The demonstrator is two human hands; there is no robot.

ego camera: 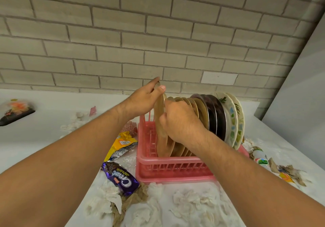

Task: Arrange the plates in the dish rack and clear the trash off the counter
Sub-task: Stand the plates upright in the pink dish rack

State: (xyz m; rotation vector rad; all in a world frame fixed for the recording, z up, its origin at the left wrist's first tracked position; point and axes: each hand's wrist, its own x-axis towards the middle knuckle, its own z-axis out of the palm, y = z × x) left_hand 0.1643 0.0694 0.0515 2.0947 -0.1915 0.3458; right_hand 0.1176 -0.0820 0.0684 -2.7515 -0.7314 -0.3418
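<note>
A pink dish rack (pixel 168 168) stands on the white counter (pixel 35 135). Several plates stand upright in it: tan ones (pixel 198 109), dark ones (pixel 216 116) and two floral ones (pixel 233 121) at the right end. A tan plate (pixel 160 126) stands on edge at the left end of the row. My left hand (pixel 144 100) pinches its top rim. My right hand (pixel 179 123) grips its edge from the right. Trash lies around the rack: a purple wrapper (pixel 119 177), a yellow wrapper (pixel 121 144), crumpled tissues (pixel 197 202).
A black tray with food scraps (pixel 15 112) sits at the far left. A small white bottle (pixel 261 158) and brown paper scraps (pixel 290 172) lie right of the rack. A brick wall (pixel 140 38) runs behind, and a pale panel (pixel 299 95) stands at the right.
</note>
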